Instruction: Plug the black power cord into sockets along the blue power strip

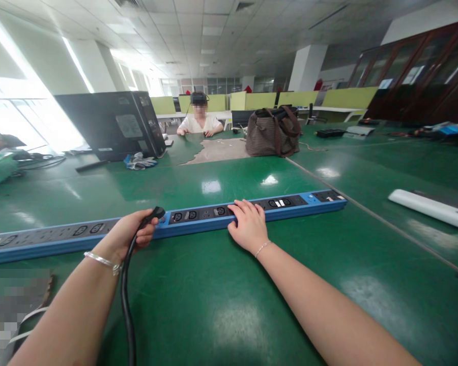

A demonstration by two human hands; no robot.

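Your left hand (127, 236) is gripping a black cable (126, 300), fingers curled tight, its plug (154, 213) sitting just above the blue power strip (290, 206). Your right hand (249, 226) is resting flat and loosely spread on that strip, which is lying across the green table (213, 305). Farther back, a brown bag (273, 132) is standing.

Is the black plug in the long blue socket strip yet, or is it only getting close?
Not in yet. The left hand holds the black plug just above the power strip, by the sockets. The right hand rests flat on the strip. No socket in view has a plug in it, so pushing it in is left.
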